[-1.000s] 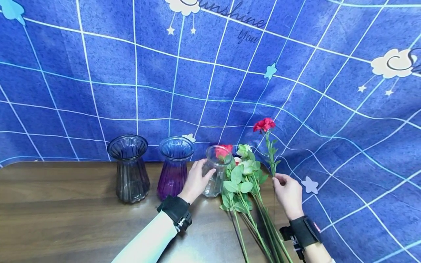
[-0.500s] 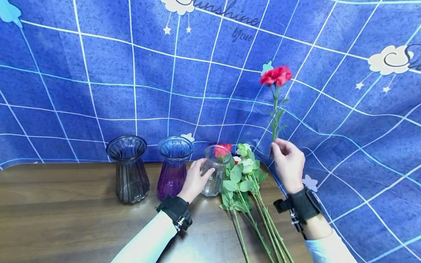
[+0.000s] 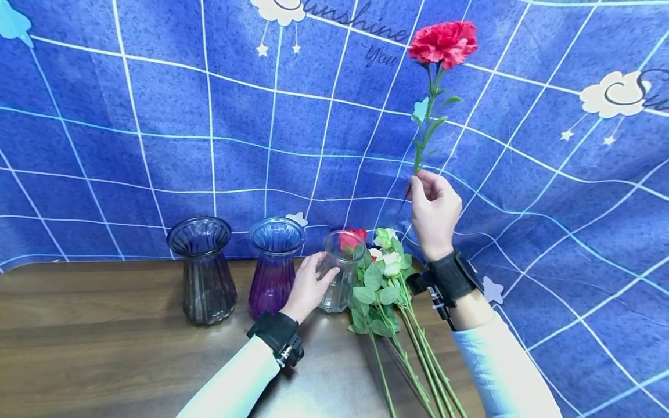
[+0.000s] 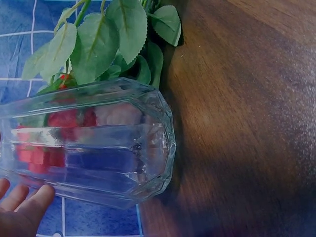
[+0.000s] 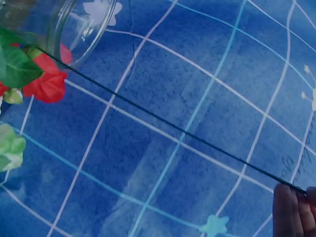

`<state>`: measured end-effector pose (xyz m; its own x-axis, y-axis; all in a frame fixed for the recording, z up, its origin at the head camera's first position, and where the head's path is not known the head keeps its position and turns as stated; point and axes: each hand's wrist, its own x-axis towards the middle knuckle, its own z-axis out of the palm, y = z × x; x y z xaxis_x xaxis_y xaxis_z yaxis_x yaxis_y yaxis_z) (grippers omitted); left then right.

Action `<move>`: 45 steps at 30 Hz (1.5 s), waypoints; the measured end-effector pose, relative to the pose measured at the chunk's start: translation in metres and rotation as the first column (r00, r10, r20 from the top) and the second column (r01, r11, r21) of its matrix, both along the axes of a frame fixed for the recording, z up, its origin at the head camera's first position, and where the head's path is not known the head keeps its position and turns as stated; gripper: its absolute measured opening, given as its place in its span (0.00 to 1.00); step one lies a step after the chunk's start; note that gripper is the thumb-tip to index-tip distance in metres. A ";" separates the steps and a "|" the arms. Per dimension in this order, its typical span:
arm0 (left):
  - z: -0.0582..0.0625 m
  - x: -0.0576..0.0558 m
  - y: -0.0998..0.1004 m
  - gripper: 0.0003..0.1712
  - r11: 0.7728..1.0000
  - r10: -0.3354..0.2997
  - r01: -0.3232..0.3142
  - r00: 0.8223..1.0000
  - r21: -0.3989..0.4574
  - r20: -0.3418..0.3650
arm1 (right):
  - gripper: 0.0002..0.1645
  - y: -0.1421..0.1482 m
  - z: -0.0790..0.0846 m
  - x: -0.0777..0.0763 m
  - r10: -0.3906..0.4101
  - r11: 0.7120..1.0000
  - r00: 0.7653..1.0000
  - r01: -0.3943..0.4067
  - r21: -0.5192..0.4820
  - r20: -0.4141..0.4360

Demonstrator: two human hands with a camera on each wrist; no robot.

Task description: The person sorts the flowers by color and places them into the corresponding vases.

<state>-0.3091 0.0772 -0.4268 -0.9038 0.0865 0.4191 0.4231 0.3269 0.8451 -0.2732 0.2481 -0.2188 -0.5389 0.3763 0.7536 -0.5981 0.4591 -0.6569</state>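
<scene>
My right hand (image 3: 435,212) pinches a red carnation (image 3: 443,44) by its green stem, high above the table and in front of the blue cloth. In the right wrist view the long thin stem (image 5: 182,132) slants from the fingertips down toward the vase and leaves. My left hand (image 3: 307,287) holds the clear glass vase (image 3: 337,299) from its left side, thumb in front and fingers along its neck. Seen from the left wrist, the fingertips (image 4: 44,195) are right at the ribbed glass, and red blooms show through it.
Left of the clear vase stand a purple-blue vase (image 3: 273,284) and a dark grey vase (image 3: 209,290). Several white roses (image 3: 391,264) and a red flower (image 3: 353,238) lie right of it, stems toward the front. A blue cloth (image 3: 157,116) hangs behind the wooden table (image 3: 104,337).
My right hand has lifted the red carnation up from beside the lying flowers and moved slightly left, so more of its stem is raised. The left hand stays at the clear vase.
</scene>
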 end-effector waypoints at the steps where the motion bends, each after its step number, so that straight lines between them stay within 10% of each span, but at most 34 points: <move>1: 0.000 0.000 0.000 0.27 1.000 0.001 -0.001 1.000 -0.004 0.004 | 0.10 -0.003 0.000 -0.003 -0.004 1.000 1.000 0.004 0.004 -0.008; 19: 0.000 -0.001 -0.002 0.27 1.000 0.007 -0.006 1.000 -0.027 0.014 | 0.10 -0.030 -0.009 -0.025 0.026 1.000 0.999 -0.027 -0.005 -0.029; 45: 0.001 0.001 0.000 0.28 1.000 0.005 -0.005 1.000 -0.009 0.028 | 0.10 -0.030 -0.075 -0.032 -0.031 0.999 0.975 0.025 0.031 0.219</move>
<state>-0.3078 0.0769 -0.4260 -0.9155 0.0858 0.3930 0.3980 0.3362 0.8536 -0.3051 0.2184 -0.2936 -0.6818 0.3738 0.6288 -0.4277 0.4936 -0.7573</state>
